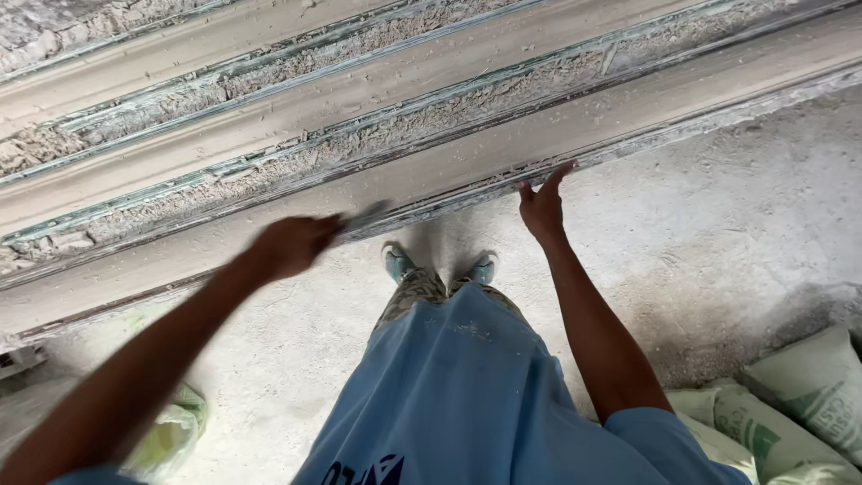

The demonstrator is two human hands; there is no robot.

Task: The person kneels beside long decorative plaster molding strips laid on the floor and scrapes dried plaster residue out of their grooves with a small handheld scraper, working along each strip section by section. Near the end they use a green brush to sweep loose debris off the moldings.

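A thin flat blade (364, 218), blurred and hard to make out, sticks out from the left hand (292, 245) and lies against the near edge of the nearest plaster strip (269, 216). That strip runs slantwise across the view, from low on the left to high on the right, and both hands are at its front edge. The left hand is closed around the blade's hidden handle, its fist just below the strip's edge; the motion blur hides the fingers themselves. The right hand (541, 205) is well to the right of the blade, open, with fingers stretched up and their tips touching the same front edge.

Behind this strip lie more long pale strips (359, 90), side by side, with rough crumbly plaster and greenish edging in the grooves between them.

Below the hands, the person's two shoes (440, 265) stand on the dusty floor (718, 233) close to the strip, between the two arms. A blue shirt (458, 395) fills the lower middle. Pale sacks (799, 395) lie at the lower right, and a greenish bag (175, 431) shows beneath the left forearm.
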